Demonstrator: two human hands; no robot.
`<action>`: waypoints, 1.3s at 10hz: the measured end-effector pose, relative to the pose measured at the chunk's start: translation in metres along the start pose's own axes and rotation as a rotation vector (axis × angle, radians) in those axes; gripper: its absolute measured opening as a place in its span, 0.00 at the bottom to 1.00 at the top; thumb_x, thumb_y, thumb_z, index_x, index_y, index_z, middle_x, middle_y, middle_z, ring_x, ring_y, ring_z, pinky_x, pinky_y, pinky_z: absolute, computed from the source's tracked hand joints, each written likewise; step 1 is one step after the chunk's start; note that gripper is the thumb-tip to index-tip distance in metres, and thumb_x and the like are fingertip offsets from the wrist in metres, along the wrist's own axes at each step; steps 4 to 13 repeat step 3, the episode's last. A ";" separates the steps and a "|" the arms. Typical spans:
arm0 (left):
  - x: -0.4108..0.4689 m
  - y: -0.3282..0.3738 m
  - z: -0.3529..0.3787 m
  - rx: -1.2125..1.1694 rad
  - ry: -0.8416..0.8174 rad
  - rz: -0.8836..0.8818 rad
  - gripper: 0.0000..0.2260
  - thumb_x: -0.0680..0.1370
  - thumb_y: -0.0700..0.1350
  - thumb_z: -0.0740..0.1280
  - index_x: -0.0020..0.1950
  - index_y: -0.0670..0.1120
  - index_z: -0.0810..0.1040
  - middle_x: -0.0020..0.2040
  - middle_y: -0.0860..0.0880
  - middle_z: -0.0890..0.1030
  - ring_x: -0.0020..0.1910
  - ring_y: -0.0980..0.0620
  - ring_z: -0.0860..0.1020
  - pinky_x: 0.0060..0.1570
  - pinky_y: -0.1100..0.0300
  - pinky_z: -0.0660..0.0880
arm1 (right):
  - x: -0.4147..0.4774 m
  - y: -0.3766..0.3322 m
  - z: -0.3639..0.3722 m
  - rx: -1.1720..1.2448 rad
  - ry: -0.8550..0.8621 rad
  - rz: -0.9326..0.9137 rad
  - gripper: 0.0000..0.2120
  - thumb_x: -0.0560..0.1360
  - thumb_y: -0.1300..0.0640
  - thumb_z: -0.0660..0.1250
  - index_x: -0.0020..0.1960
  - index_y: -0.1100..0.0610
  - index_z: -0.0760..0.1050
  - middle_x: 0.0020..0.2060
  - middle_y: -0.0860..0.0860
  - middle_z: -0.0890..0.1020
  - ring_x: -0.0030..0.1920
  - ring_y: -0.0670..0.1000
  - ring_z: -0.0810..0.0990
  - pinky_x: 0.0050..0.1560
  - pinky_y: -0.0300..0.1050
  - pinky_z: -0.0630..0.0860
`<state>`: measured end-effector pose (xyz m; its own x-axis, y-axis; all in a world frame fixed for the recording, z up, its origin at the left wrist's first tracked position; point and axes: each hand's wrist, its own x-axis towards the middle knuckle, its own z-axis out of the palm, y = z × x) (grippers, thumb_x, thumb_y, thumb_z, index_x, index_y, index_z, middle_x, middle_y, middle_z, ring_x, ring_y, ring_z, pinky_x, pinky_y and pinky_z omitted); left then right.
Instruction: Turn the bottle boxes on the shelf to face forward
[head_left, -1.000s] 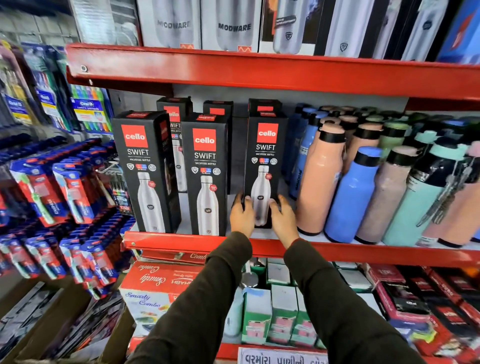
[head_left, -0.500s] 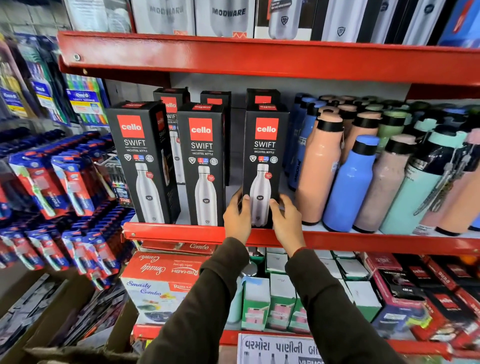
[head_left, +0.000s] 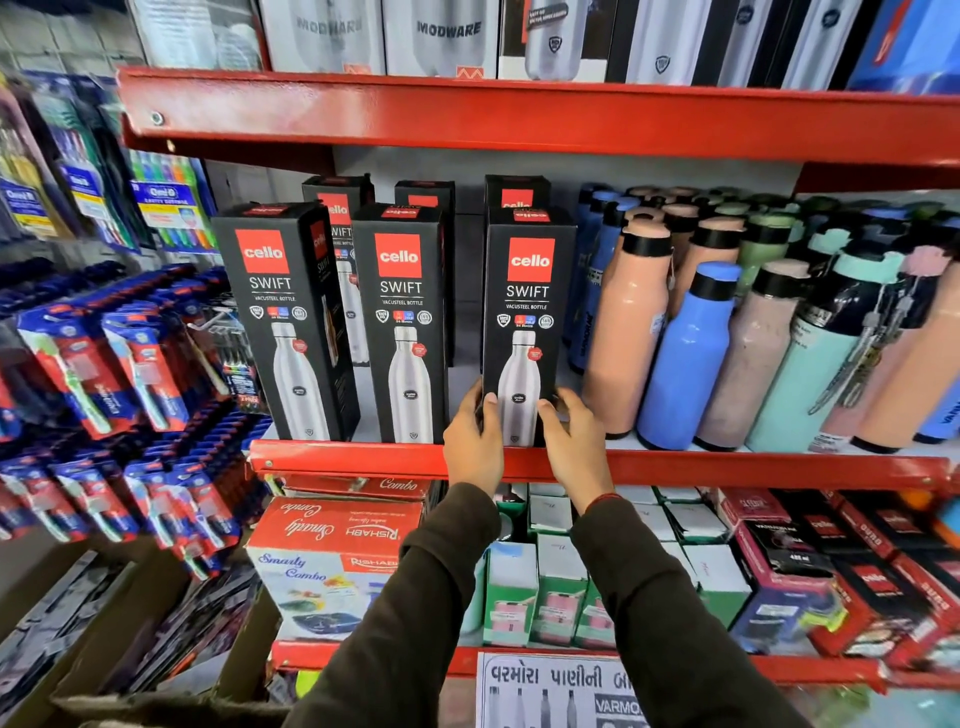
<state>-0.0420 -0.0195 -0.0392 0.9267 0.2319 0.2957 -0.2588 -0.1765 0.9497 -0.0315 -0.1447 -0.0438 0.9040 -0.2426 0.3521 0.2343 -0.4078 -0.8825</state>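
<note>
Head view: both hands are at the base of the right-hand Cello Swift box (head_left: 527, 322), which stands upright at the front edge of the red shelf (head_left: 363, 460), just beside the peach bottle (head_left: 626, 332). The left hand (head_left: 472, 441) has its fingers wrapped on the box's left lower edge. The right hand (head_left: 574, 441) has its fingers spread, thumb on the front face; whether they grip the right side can't be told.

To do this step well (judgement): keep the hold low, twist w/ both hands so the front sits square to the shelf lip, and don't knock the peach bottle.

Readable: "cello", "SWIFT", "VACUSTEEL BOTTLE" on all 3 front boxes. The leftmost Swift box (head_left: 283, 322) looks angled (side panel showing) & prob. needs turning next. Above: "MODWARE". Below: "Smarty Combo", "RISHABH".
</note>
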 end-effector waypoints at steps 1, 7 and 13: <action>0.001 -0.001 0.001 -0.002 -0.001 0.000 0.18 0.84 0.50 0.58 0.73 0.47 0.71 0.66 0.47 0.80 0.62 0.54 0.76 0.61 0.63 0.69 | 0.000 0.001 -0.001 -0.003 -0.007 -0.002 0.16 0.79 0.48 0.61 0.65 0.51 0.74 0.54 0.48 0.81 0.52 0.46 0.80 0.50 0.35 0.70; -0.005 0.009 -0.003 -0.010 0.050 0.018 0.20 0.83 0.49 0.59 0.75 0.46 0.67 0.72 0.47 0.73 0.72 0.49 0.71 0.73 0.51 0.68 | -0.008 -0.009 -0.010 0.011 0.026 0.015 0.16 0.80 0.54 0.62 0.66 0.56 0.75 0.60 0.52 0.81 0.56 0.47 0.79 0.52 0.30 0.70; -0.005 0.009 -0.003 -0.010 0.050 0.018 0.20 0.83 0.49 0.59 0.75 0.46 0.67 0.72 0.47 0.73 0.72 0.49 0.71 0.73 0.51 0.68 | -0.008 -0.009 -0.010 0.011 0.026 0.015 0.16 0.80 0.54 0.62 0.66 0.56 0.75 0.60 0.52 0.81 0.56 0.47 0.79 0.52 0.30 0.70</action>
